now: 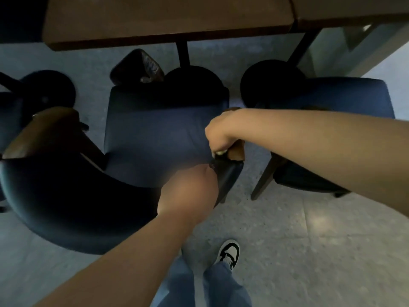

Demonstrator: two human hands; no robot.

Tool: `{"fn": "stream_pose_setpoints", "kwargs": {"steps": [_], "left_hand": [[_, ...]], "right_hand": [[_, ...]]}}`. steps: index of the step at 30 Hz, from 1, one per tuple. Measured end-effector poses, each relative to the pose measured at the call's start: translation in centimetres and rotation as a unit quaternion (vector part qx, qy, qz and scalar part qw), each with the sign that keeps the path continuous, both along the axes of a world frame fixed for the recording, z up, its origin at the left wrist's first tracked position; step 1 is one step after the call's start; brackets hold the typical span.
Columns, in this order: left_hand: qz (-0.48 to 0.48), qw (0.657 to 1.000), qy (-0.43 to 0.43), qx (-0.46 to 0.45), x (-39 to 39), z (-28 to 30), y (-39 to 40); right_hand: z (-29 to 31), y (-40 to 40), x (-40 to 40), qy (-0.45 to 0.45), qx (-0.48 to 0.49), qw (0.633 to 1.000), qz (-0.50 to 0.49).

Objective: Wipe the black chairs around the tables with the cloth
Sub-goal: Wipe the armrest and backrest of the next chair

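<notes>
Nearest the camera, a black-and-white sneaker (229, 253) and blue jeans (221, 286) stand on the speckled floor (309, 251). The left forearm rises from the lower left, and the left hand (188, 191) lies at the right end of the curved backrest of the middle chair (155, 134), its fingers turned away from the camera, so whether they grip anything cannot be told. The right arm comes in from the right edge, bent down at the wrist; the right hand (218, 134) curls its fingers over the wooden armrest end (236, 151), and a small pale bit of the cloth (220, 153) shows under the fingertips, pressed against that wood. The two hands sit close together at the same corner of the chair. The chair has a dark, glossy padded back, a dark blue seat and brown wooden arms. A like chair (332, 103) stands to its right and part of another at the left. Beyond the seat a dark bin (137, 67) stands on the floor, beside round black table bases. Farthest off, the brown tabletop (168, 18) spans the upper edge.
</notes>
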State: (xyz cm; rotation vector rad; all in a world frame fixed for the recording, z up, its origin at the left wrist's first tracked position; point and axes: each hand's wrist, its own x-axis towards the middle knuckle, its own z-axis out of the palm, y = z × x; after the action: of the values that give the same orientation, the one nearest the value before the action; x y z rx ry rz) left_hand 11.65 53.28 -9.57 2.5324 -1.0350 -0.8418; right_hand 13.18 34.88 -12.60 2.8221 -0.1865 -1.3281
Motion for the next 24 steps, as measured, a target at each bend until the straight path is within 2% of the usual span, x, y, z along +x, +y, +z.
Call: {"fn": "stream_pose_setpoints", "kwargs": {"steps": [4,6,8,10,15,24], "left_hand": [[-0.008,1.0,0.007,0.004,0.0,0.0,0.1],[-0.009,1.0,0.011,0.006,0.0,0.1,0.2],[-0.006,1.0,0.012,0.008,0.1,0.1,0.1],[-0.006,1.0,0.011,0.014,0.0,0.3,0.0],[-0.01,1.0,0.014,0.015,0.1,0.4,0.0],[0.001,1.0,0.02,0.009,0.0,0.3,0.0]], "right_hand": [[-0.7,-3.4,1.6,-0.021,0.042,0.989,-0.14],[-1.0,-4.7,1.3,-0.077,0.071,0.968,-0.228],[-0.8,-4.8,0.9,-0.116,0.096,0.954,-0.261],[-0.1,-3.6,0.0,-0.131,0.09,0.961,-0.227],[1.0,1.1,-3.6,-0.156,0.045,0.985,-0.062],[-0.3,-2.5,1.8,-0.023,0.032,0.993,-0.109]]}}
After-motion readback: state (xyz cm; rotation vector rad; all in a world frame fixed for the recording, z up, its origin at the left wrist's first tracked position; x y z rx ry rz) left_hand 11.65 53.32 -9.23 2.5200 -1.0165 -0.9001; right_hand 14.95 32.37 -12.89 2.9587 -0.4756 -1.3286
